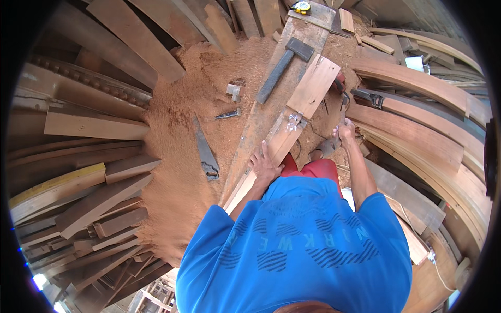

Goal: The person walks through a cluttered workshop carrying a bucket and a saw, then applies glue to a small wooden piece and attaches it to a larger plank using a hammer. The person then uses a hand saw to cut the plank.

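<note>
My left hand [265, 166] lies flat with fingers spread on a light wooden board [282, 140]. That board meets a second, wider board [314, 86] end to end, and white smears show around the joint. Both lie along a long worn plank [276, 107]. To the right of the boards, my right hand [345, 130] is closed around a slim, dark tool [343, 110] whose kind I cannot make out. A heavy mallet [284, 68] rests on the plank, left of the wider board. Partly hidden beside that board is a red object [339, 82].
Sawdust covers the floor [177, 120], where a handsaw [205, 151], a small pointed tool [228, 113] and a grey piece [234, 92] lie. A yellow tape measure [301, 7] sits at the plank's far end. Stacked timber [99, 125] lines both sides; another saw [369, 97] rests at right.
</note>
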A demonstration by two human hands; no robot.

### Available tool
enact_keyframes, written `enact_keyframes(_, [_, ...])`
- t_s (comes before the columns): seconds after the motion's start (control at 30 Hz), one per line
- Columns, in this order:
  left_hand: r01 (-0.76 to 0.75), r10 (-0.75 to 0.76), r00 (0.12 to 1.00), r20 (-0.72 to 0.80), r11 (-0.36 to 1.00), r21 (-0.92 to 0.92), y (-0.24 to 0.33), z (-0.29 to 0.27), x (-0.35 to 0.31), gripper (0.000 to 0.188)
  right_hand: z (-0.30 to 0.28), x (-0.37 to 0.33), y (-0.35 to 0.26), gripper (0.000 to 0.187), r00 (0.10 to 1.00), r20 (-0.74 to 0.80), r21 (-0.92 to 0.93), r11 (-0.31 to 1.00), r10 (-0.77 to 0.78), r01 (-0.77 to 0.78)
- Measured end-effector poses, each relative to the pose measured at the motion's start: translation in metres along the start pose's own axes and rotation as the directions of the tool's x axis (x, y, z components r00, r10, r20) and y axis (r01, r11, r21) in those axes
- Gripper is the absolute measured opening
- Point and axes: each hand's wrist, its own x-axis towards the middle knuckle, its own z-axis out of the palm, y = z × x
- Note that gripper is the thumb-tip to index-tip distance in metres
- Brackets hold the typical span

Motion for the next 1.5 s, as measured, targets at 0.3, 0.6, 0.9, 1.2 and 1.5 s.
enact_keyframes(0.3, [0.04,-0.043,0.998,0.055,0.998,0.057,-0.003,-0.004,0.004,0.126,0.011,0.044,-0.024,0.071,1.0,-0.015,0.105,0.994,0.013,-0.011])
enact_keyframes(0.6, [-0.021,0.019,0.997,0.072,0.999,0.024,-0.015,0.002,0.006,0.13,0.003,0.0,-0.077,0.067,0.98,-0.165,-0.021,0.994,-0.111,0.109])
enact_keyframes(0.9, [-0.051,0.058,0.995,0.085,0.995,-0.091,-0.021,0.0,0.006,0.122,0.079,-0.094,-0.182,0.062,0.506,0.21,-0.588,0.305,-0.837,0.749])
enact_keyframes(1.2, [-0.053,0.068,0.993,0.094,0.986,-0.157,-0.025,-0.003,0.004,0.118,0.298,-0.162,-0.167,0.054,0.357,0.734,-0.368,0.104,-0.578,0.924])
enact_keyframes(1.5, [-0.042,0.057,0.994,0.088,0.986,-0.16,-0.021,0.002,0.004,0.116,0.275,-0.115,-0.113,0.06,0.379,0.884,-0.45,-0.276,-0.273,0.85])
